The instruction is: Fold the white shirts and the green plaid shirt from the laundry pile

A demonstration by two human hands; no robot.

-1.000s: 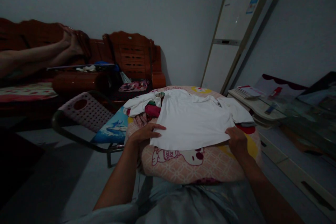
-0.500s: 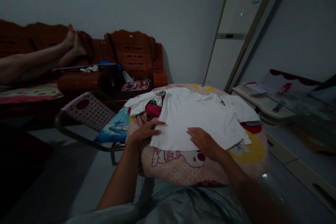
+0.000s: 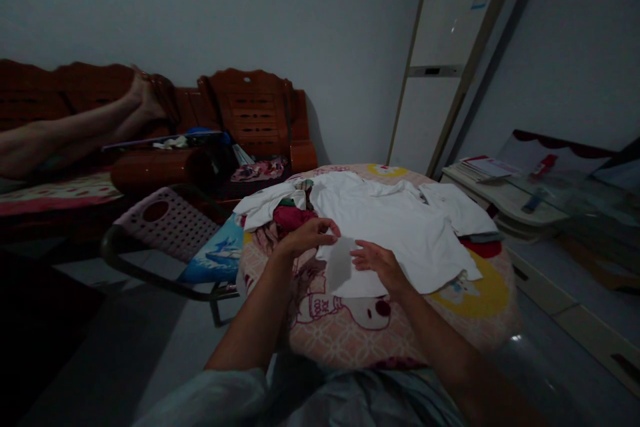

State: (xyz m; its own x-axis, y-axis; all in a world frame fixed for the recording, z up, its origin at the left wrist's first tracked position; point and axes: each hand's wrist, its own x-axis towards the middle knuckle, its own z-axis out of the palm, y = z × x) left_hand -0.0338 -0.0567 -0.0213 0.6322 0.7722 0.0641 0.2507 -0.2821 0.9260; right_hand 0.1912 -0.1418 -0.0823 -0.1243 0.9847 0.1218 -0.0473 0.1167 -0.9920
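Note:
A white shirt (image 3: 380, 220) lies spread on a round table with a patterned cloth (image 3: 345, 340). My left hand (image 3: 313, 237) pinches the shirt's left side, which is raised and turned inward, with a shadow beneath the hand. Close by, my right hand (image 3: 377, 261) is over the shirt's lower middle, fingers slightly bent and apart, gripping nothing. Whether its fingertips touch the fabric I cannot tell. More clothes, white (image 3: 267, 203) and dark red (image 3: 291, 217), are heaped at the table's left. Another folded white garment (image 3: 463, 210) rests at the right.
A folding chair (image 3: 167, 223) with a blue dolphin-print cloth (image 3: 220, 250) stands left of the table. Behind it is a wooden sofa (image 3: 250, 103), where another person's legs (image 3: 95, 113) are stretched out. A cabinet with papers and a glass top (image 3: 550, 197) stands at the right.
My left hand has moved right and slightly up, bringing the shirt's left side inward. My right hand has shifted a little left, staying over the shirt.

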